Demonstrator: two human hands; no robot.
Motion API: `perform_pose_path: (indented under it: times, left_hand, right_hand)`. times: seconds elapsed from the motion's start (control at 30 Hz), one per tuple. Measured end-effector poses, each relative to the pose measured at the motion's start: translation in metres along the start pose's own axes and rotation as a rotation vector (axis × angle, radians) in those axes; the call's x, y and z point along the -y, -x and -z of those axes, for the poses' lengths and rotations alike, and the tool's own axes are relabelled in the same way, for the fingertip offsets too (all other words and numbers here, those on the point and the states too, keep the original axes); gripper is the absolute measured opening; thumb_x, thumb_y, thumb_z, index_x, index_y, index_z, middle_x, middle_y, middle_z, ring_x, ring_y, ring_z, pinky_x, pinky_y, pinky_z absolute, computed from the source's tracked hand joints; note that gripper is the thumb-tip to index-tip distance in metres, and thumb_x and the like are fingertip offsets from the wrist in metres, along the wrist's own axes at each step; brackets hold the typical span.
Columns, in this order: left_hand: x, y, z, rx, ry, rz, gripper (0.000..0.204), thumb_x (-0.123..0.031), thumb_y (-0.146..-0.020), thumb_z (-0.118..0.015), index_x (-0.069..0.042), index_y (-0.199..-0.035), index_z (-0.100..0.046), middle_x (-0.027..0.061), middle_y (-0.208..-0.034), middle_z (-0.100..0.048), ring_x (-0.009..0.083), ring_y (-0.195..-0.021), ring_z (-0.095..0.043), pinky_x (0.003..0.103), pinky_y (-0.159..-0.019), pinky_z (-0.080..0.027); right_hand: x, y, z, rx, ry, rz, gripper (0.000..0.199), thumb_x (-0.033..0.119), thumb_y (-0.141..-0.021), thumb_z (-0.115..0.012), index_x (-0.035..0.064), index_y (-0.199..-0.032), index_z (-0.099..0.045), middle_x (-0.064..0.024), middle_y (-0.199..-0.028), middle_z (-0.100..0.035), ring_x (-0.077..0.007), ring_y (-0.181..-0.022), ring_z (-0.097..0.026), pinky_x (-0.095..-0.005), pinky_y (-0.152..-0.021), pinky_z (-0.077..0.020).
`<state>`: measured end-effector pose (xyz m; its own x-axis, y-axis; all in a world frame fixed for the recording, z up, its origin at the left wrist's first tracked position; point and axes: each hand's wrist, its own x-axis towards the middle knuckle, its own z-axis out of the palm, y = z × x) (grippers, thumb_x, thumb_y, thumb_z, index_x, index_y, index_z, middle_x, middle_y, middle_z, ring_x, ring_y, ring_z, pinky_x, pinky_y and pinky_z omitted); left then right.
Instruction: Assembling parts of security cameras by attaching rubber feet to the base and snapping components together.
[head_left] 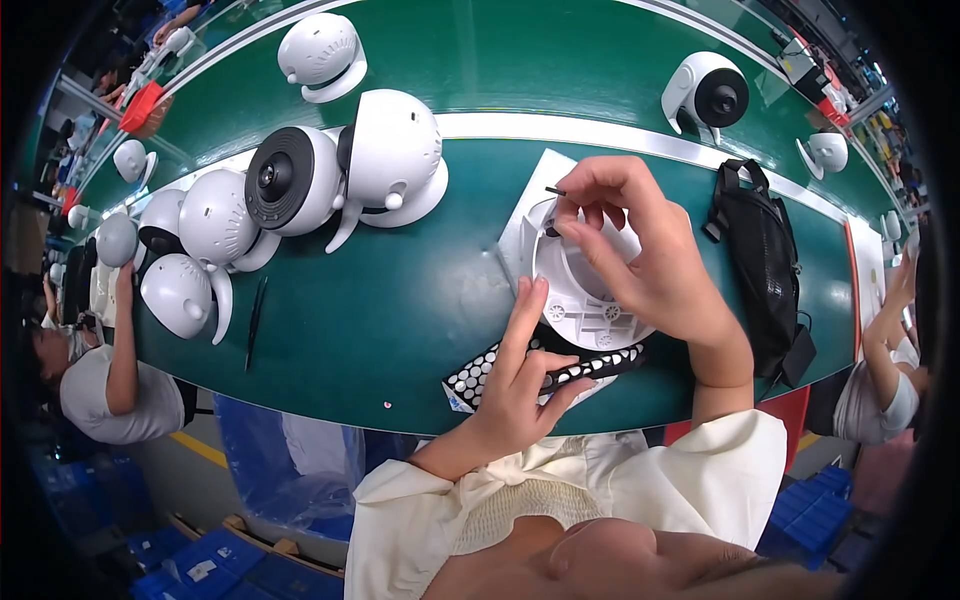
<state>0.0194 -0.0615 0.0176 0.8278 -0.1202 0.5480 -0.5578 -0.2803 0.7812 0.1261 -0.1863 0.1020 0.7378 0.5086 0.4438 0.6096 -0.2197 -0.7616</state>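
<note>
A white plastic housing (543, 262), round with ribs and small round sockets inside, lies with its hollow side up in front of me. My right hand (650, 255) is above its far left rim, thumb and fingers pinched. A thin dark piece (556, 190) pokes out from the fingertips. A small black bit (551, 232) shows at the rim below the thumb. My left hand (520, 375) has its fingers stretched out, with fingertips against the housing's near left edge. Under that hand and the housing lies black-and-white dotted material (470, 378).
Finished-looking white round units (215, 215) with black fronts crowd the left. A black pen-like tool (256, 322) lies beside them. A black bag (757, 265) rests at right, white foam (517, 222) behind the housing. More units (705, 95) stand beyond the white rail. People work on both sides.
</note>
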Motion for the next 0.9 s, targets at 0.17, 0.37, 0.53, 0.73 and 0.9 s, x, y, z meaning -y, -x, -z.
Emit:
perform_pose_path:
  times: [0.17, 0.37, 0.53, 0.73, 0.9]
  left_hand:
    - [0.002, 0.002, -0.001, -0.003, 0.017, 0.022, 0.025, -0.017, -0.077, -0.064, 0.001, -0.083, -0.047, 0.0336, -0.132, -0.020, 0.0481, -0.124, -0.017, 0.050, -0.099, -0.021]
    - [0.000, 0.002, 0.001, -0.006, 0.022, 0.007, 0.026, -0.016, -0.077, -0.064, 0.002, -0.084, -0.047, 0.0342, -0.131, -0.019, 0.0482, -0.124, -0.017, 0.049, -0.099, -0.020]
    - [-0.001, 0.003, 0.001, 0.009, 0.024, 0.064, 0.025, -0.015, -0.076, -0.064, 0.004, -0.081, -0.048, 0.0337, -0.132, -0.019, 0.0478, -0.124, -0.017, 0.048, -0.100, -0.020]
    - [0.002, 0.003, -0.001, -0.012, 0.013, 0.011, 0.025, -0.013, -0.075, -0.065, 0.003, -0.085, -0.048, 0.0329, -0.131, -0.021, 0.0478, -0.124, -0.020, 0.048, -0.099, -0.022]
    - [0.005, 0.010, -0.001, -0.029, -0.041, 0.053, 0.026, -0.011, -0.073, -0.067, 0.002, -0.088, -0.050, 0.0315, -0.131, -0.023, 0.0462, -0.122, -0.024, 0.045, -0.098, -0.025]
  right_hand:
    - [-0.001, -0.001, -0.004, -0.011, 0.094, 0.042, 0.025, -0.007, -0.074, -0.057, 0.0014, -0.096, -0.049, -0.0048, -0.084, -0.056, -0.0116, -0.072, -0.051, -0.0213, -0.061, -0.0394]
    - [0.007, -0.001, -0.002, 0.120, 0.775, 0.526, 0.034, 0.003, -0.066, -0.060, 0.0044, -0.100, -0.054, -0.0043, -0.085, -0.058, -0.0176, -0.077, -0.054, -0.0274, -0.062, -0.0402]
    - [0.022, 0.005, 0.007, 0.144, 0.742, 0.393, 0.042, 0.005, -0.061, -0.064, 0.0055, -0.102, -0.057, -0.0058, -0.087, -0.059, -0.0202, -0.079, -0.054, -0.0296, -0.065, -0.0403]
    - [0.020, 0.023, 0.059, -0.100, 0.379, 0.041, 0.016, -0.007, -0.067, -0.057, 0.0001, -0.081, -0.054, -0.0097, -0.086, -0.055, -0.0246, -0.079, -0.053, -0.0299, -0.070, -0.0417]
    - [0.002, 0.033, 0.079, 0.031, 0.379, -0.038, 0.010, -0.005, -0.072, -0.056, -0.0002, -0.080, -0.052, -0.0102, -0.088, -0.052, -0.0250, -0.080, -0.051, -0.0292, -0.070, -0.0414]
